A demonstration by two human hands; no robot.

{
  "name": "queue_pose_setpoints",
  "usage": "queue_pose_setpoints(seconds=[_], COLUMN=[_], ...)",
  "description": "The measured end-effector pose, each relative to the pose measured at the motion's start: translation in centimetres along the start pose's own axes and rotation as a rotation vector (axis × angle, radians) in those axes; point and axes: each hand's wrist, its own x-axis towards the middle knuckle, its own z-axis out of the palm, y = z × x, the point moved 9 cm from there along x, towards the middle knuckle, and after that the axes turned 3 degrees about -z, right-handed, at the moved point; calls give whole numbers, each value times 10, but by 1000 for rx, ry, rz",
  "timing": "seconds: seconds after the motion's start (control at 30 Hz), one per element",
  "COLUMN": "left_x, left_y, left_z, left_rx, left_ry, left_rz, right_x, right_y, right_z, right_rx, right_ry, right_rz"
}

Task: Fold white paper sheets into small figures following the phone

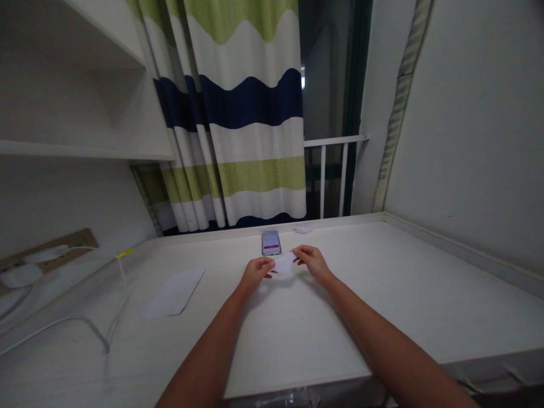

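Observation:
A small piece of folded white paper [284, 263] is stretched between my two hands, a little above the white desk. My left hand [255, 273] pinches its left end between thumb and fingers. At the upper right corner, my right hand [312, 262] grips the paper the same way. Just beyond the paper lies a phone [271, 242] with its screen lit and a red bar showing. Behind my right hand, a small white folded paper piece [302, 230] rests near the back edge; its exact shape is too small to tell.
White sheets of paper [177, 292] lie on the desk [297, 345] to the left. A power strip [49, 255] with white plugs and cables sits along the left wall, under a shelf [85, 150]. A striped curtain [255, 102] and white railing [335, 140] stand behind the desk.

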Motion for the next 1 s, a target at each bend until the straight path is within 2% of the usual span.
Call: queue_pose_setpoints(seconds=[0.17, 0.23, 0.37, 0.47, 0.57, 0.63, 0.77, 1.0], left_x=[0, 2, 0, -4, -8, -9, -10, -7], left_y=[1, 3, 13, 21, 25, 26, 26, 18], left_z=[7, 3, -12, -13, -7, 0, 12, 15], left_rx=[111, 154, 240, 267, 279, 276, 223, 109], left_ry=[-21, 36, 193, 232, 216, 171, 85, 20], left_rz=[56, 103, 210, 272, 286, 279, 255, 190], right_x=[-2, -2, -4, -7, -11, -13, -12, -12], right_y=[-2, -5, -12, -5, -1, 0, -3, -8], right_z=[16, 16, 8, 20, 35, 40, 38, 32], right_rx=[-66, -107, -172, -145, -117, -107, -112, -138], right_ry=[-111, -95, 41, -31, -145, -171, -159, -123], right_rz=[-30, -75, -179, -119, -74, -72, -101, -133])
